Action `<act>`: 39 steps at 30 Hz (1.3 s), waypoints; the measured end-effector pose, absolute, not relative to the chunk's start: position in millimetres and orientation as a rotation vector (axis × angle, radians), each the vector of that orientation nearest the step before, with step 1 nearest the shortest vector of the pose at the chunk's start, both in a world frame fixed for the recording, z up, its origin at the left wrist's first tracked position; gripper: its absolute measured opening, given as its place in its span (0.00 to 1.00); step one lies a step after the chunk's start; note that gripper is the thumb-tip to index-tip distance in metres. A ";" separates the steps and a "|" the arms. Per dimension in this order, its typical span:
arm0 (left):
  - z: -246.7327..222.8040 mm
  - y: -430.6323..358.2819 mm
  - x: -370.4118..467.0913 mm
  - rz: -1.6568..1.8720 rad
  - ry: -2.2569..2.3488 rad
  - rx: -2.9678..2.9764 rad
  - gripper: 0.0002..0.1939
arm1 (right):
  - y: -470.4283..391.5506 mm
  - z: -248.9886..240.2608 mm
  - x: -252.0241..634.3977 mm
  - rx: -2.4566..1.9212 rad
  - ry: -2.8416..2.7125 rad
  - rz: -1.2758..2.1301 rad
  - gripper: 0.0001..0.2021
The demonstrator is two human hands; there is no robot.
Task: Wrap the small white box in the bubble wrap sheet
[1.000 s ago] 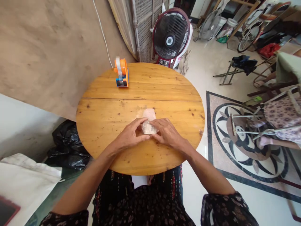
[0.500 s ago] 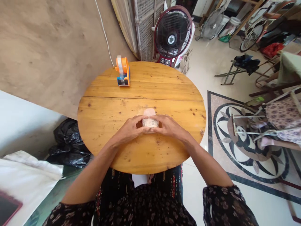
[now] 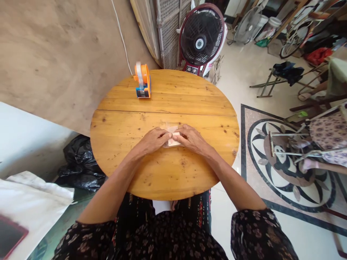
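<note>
A small pale block in clear plastic wrap (image 3: 174, 141) lies near the middle of the round wooden table (image 3: 162, 177). My left hand (image 3: 155, 140) grips its left side, with the thumb on top. From the right, my right hand (image 3: 191, 137) holds it the same way, its thumb close to the left thumb. The fingertips behind the block are partly hidden. Clear film shows just beyond it, between the hands.
An orange and blue tape dispenser (image 3: 143, 80) stands at the table's back left. Behind the table is a fan (image 3: 200, 43). Black bags (image 3: 81, 162) lie at the left. Another person's leg (image 3: 325, 166) shows at the far right.
Both thumbs have moved from the near side of the block up onto its top. The block's pale face shows instead of its printed one. The view has shifted slightly.
</note>
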State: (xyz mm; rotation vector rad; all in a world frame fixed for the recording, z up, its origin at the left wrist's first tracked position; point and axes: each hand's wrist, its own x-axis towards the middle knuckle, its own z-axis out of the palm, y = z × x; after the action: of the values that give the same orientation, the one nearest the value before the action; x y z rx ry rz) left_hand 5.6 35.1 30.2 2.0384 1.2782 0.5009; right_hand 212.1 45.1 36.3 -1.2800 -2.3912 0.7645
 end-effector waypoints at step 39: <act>20.2 -57.3 13.6 0.954 1.480 1.768 0.15 | 47.0 36.7 207.6 -1.216 -2.355 0.940 0.10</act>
State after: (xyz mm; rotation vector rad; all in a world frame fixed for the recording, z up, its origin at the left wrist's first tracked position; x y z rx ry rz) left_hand 13.6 -57.3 20.2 1.7684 1.4798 0.9540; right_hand 207.6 47.0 36.7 -1.2158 -2.3553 0.9400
